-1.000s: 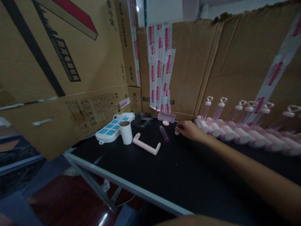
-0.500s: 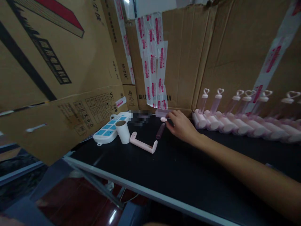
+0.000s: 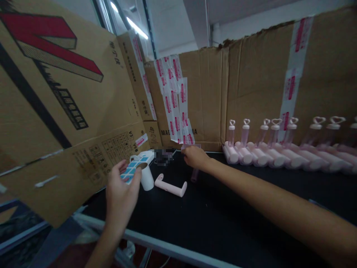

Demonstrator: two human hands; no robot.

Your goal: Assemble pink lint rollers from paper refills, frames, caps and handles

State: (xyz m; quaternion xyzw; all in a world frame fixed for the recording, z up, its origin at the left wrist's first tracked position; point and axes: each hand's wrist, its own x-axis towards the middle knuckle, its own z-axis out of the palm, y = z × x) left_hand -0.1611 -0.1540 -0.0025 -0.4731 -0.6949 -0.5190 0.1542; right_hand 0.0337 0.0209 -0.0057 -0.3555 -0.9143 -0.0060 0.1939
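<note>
My left hand is open, its thumb and fingers apart. The thumb is close to a white roll with a brown inner rim that stands upright on the black table; whether they touch I cannot tell. My right hand is closed at the back of the table, fingers curled, beside a clear pinkish piece. What its fingers hold is hidden. Under that hand lies a dark translucent tube, partly covered. Between my hands rests a pale pink U-shaped roller frame.
A white power strip with blue squares lies behind my left hand. At the back right runs a row of pink rollers, several with upright heart-topped tubes. Cardboard walls enclose the black table behind and at left.
My left hand has come into view and reached up beside the white roll. My right hand has moved slightly left, its fingers curling, and now covers the round-ended tube's top. The view has tilted up.
</note>
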